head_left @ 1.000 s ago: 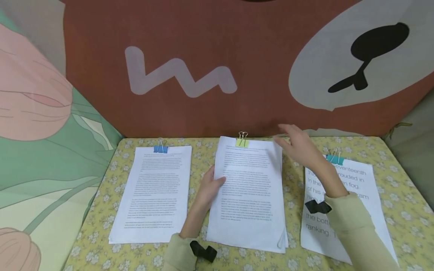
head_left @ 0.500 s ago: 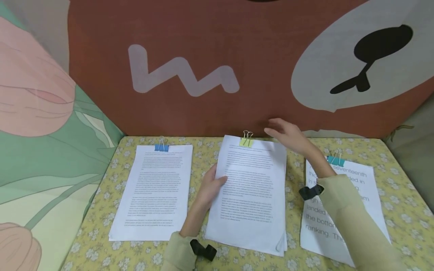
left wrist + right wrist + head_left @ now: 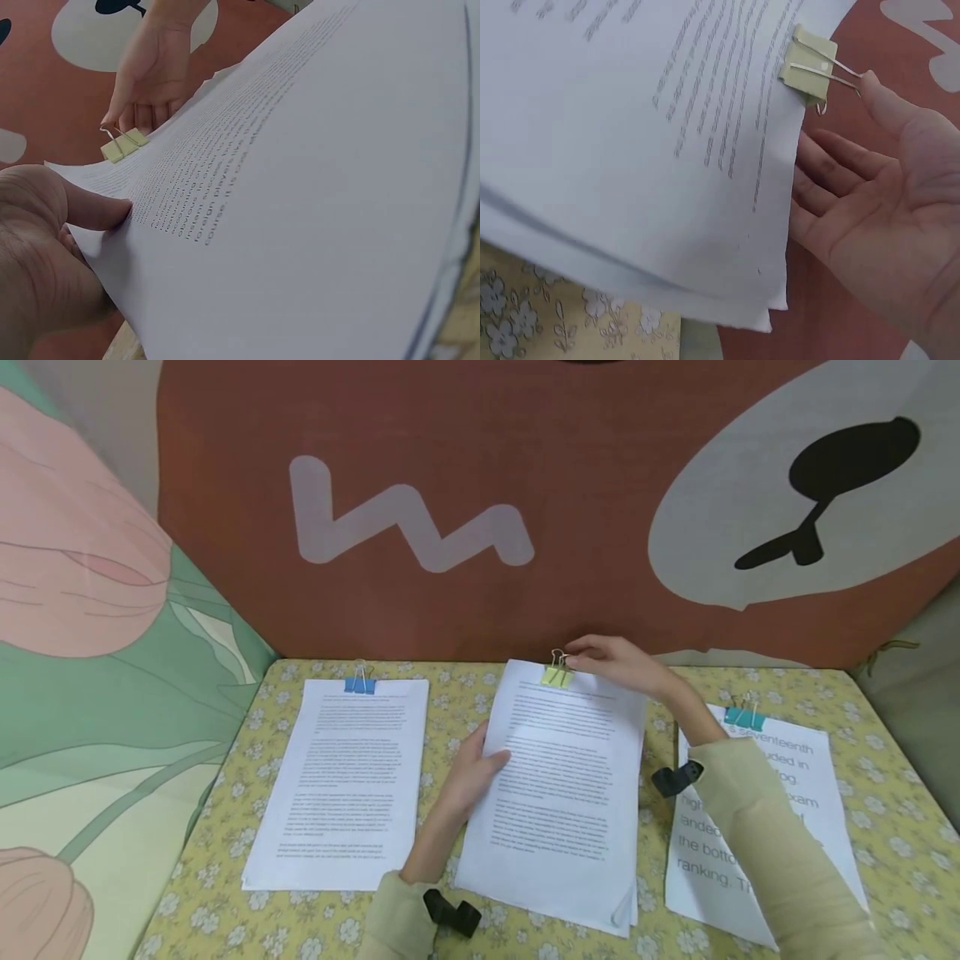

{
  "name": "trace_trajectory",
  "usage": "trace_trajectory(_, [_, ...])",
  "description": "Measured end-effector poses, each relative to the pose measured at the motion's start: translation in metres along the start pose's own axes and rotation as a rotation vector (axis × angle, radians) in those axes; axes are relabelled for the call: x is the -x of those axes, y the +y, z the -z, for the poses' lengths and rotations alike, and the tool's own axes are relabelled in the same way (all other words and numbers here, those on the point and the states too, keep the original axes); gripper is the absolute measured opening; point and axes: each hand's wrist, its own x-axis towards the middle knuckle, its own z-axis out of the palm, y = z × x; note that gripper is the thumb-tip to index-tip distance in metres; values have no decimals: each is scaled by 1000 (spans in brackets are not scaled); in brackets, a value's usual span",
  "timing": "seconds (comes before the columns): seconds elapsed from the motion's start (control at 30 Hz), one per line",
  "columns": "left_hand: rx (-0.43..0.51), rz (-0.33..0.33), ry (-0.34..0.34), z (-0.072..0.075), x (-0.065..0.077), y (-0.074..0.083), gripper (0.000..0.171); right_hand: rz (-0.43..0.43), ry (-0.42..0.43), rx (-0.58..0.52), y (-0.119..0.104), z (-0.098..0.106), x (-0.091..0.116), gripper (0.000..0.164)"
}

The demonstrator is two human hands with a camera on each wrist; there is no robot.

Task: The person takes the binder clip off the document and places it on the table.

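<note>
My left hand (image 3: 472, 772) grips the left edge of a stack of printed sheets (image 3: 555, 802), thumb on top and fingers behind. A yellow binder clip (image 3: 557, 676) sits on the stack's top edge, its wire handles sticking up. At that clip is my right hand (image 3: 618, 664); in the right wrist view its thumb (image 3: 877, 94) meets a wire handle, while the loosely bent fingers reach behind the paper edge. The left wrist view shows the stack tilted and bowed, with my left thumb (image 3: 97, 210) pressing on it.
To the left lies a stack of sheets (image 3: 345, 793) with a blue binder clip (image 3: 360, 684). On the right, a large-print stack (image 3: 810, 802) with a teal binder clip (image 3: 745, 718) lies partly under my right sleeve. A flowered yellow cloth (image 3: 225, 860) covers the table, against a brown wall (image 3: 450, 618).
My right hand has moved left from beside the stack's top right corner to the yellow clip. The held stack has shifted slightly right, with the left hand still gripping its edge.
</note>
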Motion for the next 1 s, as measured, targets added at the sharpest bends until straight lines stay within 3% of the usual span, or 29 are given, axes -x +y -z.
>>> trace_trajectory(0.8, [6,-11,-45,0,1,-1,63,-32,36,-150,-7,-11,-4,43])
trace_trajectory(1.0, [6,-21,-65,0,0,-3,62,-37,95,-156,-9,-12,-2,35])
